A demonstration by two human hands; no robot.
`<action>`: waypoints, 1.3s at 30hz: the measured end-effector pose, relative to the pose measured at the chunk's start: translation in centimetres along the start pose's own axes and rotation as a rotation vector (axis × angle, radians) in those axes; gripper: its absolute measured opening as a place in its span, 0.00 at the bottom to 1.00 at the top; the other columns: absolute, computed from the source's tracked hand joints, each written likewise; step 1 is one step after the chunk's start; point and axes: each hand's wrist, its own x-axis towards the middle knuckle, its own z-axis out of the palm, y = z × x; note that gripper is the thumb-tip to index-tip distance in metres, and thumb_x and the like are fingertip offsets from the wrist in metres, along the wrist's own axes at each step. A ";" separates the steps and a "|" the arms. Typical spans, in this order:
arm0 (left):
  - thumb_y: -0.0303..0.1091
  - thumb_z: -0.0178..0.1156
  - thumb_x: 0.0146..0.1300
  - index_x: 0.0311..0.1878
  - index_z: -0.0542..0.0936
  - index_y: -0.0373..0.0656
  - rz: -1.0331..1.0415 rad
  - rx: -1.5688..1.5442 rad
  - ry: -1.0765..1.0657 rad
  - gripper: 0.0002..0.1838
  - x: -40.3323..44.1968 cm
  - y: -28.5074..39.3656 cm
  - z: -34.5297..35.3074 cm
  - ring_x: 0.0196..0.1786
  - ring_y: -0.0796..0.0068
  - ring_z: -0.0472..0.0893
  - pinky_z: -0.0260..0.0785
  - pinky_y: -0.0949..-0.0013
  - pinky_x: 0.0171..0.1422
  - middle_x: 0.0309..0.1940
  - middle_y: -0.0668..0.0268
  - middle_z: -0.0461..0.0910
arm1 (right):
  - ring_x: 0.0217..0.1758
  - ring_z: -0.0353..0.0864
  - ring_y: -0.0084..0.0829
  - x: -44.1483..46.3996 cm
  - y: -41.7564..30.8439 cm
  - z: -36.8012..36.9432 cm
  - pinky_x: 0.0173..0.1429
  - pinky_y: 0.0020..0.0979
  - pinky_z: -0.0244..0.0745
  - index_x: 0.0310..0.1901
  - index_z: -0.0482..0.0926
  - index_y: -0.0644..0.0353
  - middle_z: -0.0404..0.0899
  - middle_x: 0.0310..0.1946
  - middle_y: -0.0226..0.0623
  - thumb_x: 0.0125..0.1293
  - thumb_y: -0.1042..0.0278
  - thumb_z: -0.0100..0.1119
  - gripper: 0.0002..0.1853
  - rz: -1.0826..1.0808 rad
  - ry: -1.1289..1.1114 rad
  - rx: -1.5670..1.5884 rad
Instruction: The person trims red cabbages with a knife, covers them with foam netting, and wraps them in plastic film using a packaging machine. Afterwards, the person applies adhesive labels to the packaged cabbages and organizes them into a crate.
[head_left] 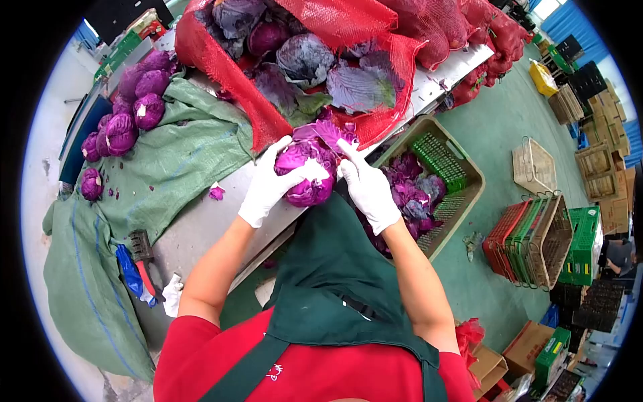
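A red cabbage (295, 161) with a white cut patch is held above the metal table's front edge. My left hand (271, 184), in a white glove, grips it from the left, thumb across the front. On its right side is my white-gloved right hand (367, 191), fingers curled, fingertips at a loose purple leaf (328, 132) that stands out from the head. A small red bit shows by the right thumb; what it belongs to is hidden. Behind the hands, an opened red mesh sack (231, 77) holds several cabbages with dark outer leaves (305, 60).
Trimmed cabbages (122, 134) are piled on a green woven sack (181, 127) at left. A red-handled tool (146, 276) lies near the table edge. Below right, a crate (462, 201) contains purple leaves (415, 194). Stacked crates (529, 238) stand on the green floor.
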 end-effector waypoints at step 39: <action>0.51 0.73 0.49 0.70 0.60 0.40 0.160 0.659 0.075 0.50 -2.8 0.4 0.6 0.67 0.54 0.66 0.56 0.58 0.72 0.65 0.47 0.62 | 0.56 0.79 0.45 -1.1 -0.5 -0.9 0.59 0.36 0.73 0.62 0.70 0.54 0.77 0.57 0.45 0.73 0.57 0.43 0.20 0.091 0.186 -0.015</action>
